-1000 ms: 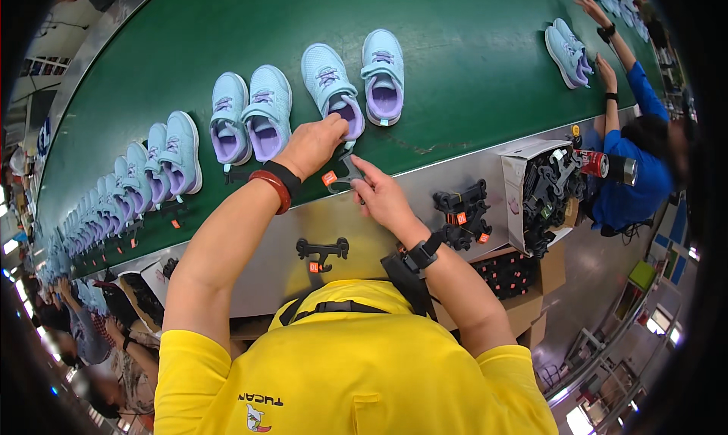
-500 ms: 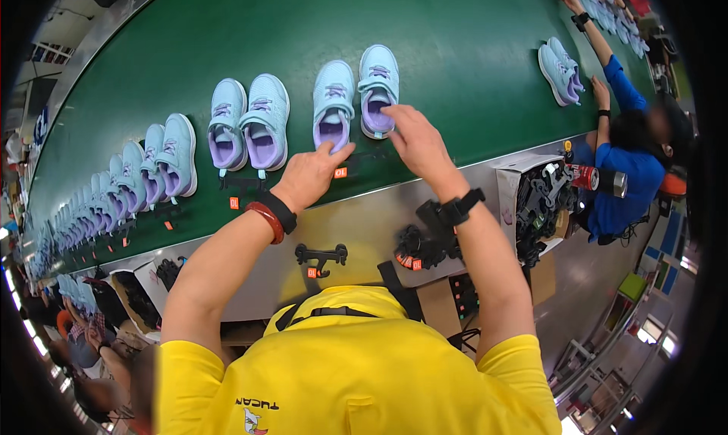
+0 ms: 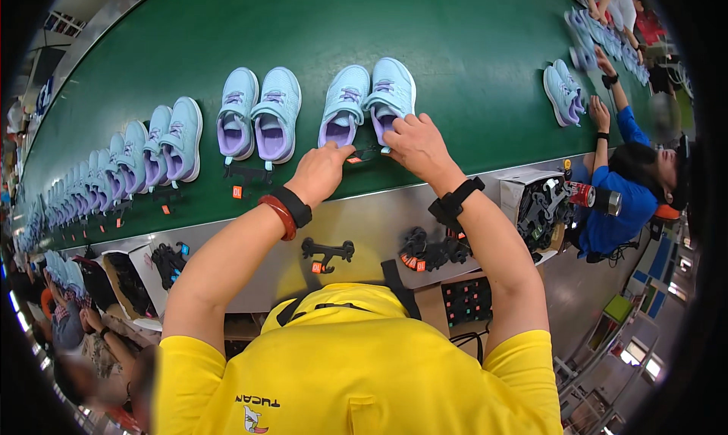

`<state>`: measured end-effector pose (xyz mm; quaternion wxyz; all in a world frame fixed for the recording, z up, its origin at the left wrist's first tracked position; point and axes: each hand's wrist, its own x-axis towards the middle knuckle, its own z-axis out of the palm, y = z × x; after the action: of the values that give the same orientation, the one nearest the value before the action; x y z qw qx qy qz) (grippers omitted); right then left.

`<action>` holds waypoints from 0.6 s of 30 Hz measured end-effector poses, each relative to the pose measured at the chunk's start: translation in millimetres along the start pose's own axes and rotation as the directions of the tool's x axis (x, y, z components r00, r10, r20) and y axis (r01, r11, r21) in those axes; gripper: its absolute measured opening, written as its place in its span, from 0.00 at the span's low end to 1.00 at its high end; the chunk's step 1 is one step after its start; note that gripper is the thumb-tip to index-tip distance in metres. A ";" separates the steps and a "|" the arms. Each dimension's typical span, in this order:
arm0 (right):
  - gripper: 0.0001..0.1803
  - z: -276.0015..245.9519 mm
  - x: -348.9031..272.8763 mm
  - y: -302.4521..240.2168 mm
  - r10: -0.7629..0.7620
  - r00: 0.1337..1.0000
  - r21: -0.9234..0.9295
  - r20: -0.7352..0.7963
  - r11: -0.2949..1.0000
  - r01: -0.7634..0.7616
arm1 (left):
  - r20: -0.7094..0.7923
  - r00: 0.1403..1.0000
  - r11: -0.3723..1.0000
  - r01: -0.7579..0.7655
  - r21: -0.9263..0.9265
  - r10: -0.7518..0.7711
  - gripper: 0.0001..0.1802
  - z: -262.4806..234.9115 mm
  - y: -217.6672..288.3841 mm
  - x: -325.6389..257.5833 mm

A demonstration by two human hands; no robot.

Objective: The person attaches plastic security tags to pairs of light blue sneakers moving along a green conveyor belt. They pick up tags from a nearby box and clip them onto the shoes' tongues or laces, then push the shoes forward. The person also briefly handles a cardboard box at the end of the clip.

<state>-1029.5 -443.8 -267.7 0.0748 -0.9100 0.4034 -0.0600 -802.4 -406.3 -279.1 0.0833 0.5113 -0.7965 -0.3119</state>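
A pair of light blue sneakers with lilac linings lies on the green belt before me, toes pointing away. My left hand (image 3: 321, 170) is closed at the heel of the left sneaker (image 3: 345, 101). At the heel of the right sneaker (image 3: 392, 90), my right hand (image 3: 418, 147) pinches the collar and pull tab. Between both hands a black plastic shoe hanger (image 3: 369, 154) with an orange tag spans the heels; my fingers partly hide its ends. Just left, another pair (image 3: 276, 113) has a hanger (image 3: 249, 175) at its heels.
Sneaker pairs (image 3: 136, 158) line the green belt (image 3: 455, 79) to the left. On the metal ledge sit a loose hanger (image 3: 327, 251) and a hanger pile (image 3: 432, 249). A hanger-filled box (image 3: 542, 208) stands right, near a co-worker in blue (image 3: 622, 215) handling sneakers.
The right sneaker has turned and come against the left one, its heel meeting the hanger. My right hand has moved nearer with it. At far right, the co-worker's hand moves another sneaker.
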 end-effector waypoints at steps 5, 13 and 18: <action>0.02 3.4 8.1 -6.6 -0.016 1.000 -0.037 0.013 0.999 0.017 | 0.013 1.000 1.000 0.024 0.002 -0.024 0.19 0.1 0.9 0.6; 0.03 0.8 8.9 -1.4 -0.018 1.000 -0.062 0.020 0.998 0.019 | -0.009 0.998 0.998 0.056 -0.030 -0.057 0.18 4.3 -0.2 1.7; 0.03 -5.7 7.9 -0.7 -0.018 1.000 -0.022 0.018 1.000 0.019 | -0.003 0.997 0.996 0.079 -0.030 -0.079 0.18 3.4 0.9 1.9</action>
<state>-1024.6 -449.7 -261.6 0.0678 -0.9149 0.3949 -0.0483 -805.5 -406.4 -281.7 0.0803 0.5417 -0.7707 -0.3257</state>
